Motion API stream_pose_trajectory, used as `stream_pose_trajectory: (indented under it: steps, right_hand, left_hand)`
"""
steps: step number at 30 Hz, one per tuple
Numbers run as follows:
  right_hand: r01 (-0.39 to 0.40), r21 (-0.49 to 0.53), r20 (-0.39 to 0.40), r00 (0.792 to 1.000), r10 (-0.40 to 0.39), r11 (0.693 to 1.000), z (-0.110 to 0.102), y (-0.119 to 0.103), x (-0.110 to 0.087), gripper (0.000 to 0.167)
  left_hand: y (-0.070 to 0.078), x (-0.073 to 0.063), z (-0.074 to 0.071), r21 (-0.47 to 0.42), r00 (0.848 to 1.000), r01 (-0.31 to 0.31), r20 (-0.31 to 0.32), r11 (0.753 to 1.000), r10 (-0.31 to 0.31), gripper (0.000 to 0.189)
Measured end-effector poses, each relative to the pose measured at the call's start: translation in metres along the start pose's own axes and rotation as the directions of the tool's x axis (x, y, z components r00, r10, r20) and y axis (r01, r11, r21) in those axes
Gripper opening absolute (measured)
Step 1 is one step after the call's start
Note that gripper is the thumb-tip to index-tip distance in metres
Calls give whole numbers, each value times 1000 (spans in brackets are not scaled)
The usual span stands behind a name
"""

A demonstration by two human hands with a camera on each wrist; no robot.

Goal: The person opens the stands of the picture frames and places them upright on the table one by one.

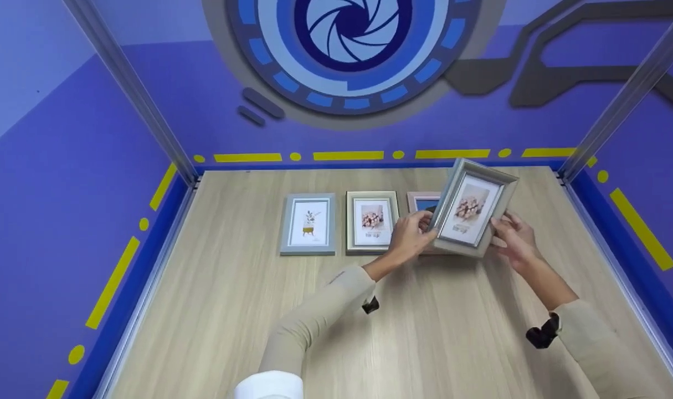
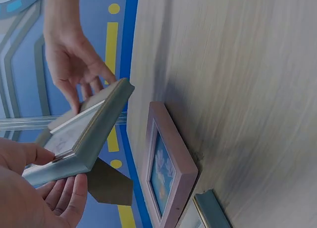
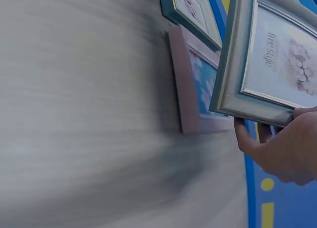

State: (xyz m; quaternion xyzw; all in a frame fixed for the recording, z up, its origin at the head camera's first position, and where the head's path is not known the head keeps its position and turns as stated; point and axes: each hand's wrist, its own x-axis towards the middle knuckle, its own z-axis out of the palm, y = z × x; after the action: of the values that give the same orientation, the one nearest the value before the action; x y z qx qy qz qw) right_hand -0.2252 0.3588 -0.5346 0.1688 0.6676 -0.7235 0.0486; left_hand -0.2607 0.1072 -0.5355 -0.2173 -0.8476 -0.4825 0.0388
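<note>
My left hand (image 1: 412, 234) pinches tilted silver-beige rectangular picture frame (image 1: 472, 208), lower left | my right hand (image 1: 517, 241) grips right edge

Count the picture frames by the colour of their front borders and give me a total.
Blue-grey frame: 1
Pink frame: 1
Beige frames: 2 (the held frame and, in the head view, the second frame from the left)
Total: 4
</note>
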Motion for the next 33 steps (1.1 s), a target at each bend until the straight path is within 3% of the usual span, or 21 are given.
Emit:
stream_pose_trajectory:
  steps: [4, 7, 11, 14, 19, 23, 25, 30, 33]
  right_hand:
    - [45, -25, -77, 996, -47, 999, -13, -11, -1, 76]
    - [47, 13, -136, 990, -44, 999, -21, -17, -1, 74]
    - [51, 66, -267, 963, -31, 997, -28, -20, 2, 69]
    - [71, 32, -391, 919, -52, 997, -32, -18, 6, 63]
    - [72, -88, -556, 824, -109, 994, -39, -13, 12, 54]
    - [103, -108, -645, 750, -149, 989, -45, -4, 17, 51]
    - [131, -100, -672, 723, -164, 986, -49, 1, 20, 50]
    - [196, -35, -708, 687, -163, 980, -60, 12, 25, 50]
    - [238, -26, -717, 672, -184, 971, -67, 18, 27, 50]
  left_hand:
    - [1, 12, 12, 23, 1000, -12, 18, 1000, 12, 25]
    - [4, 20, 25, 19, 1000, -3, 18, 1000, 3, 26]
    - [7, 28, 46, 10, 1000, 12, 6, 1000, -12, 26]
    - [9, 34, 62, -9, 999, 29, 16, 1000, -29, 27]
    - [11, 44, 81, -85, 997, 43, 64, 995, -38, 37]
    - [12, 49, 92, -93, 987, 25, 161, 995, -10, 50]
    - [13, 51, 97, -72, 976, 23, 219, 997, -7, 59]
    - [13, 53, 113, -82, 951, 63, 308, 995, -35, 72]
    - [13, 54, 124, -127, 932, 130, 355, 983, -78, 79]
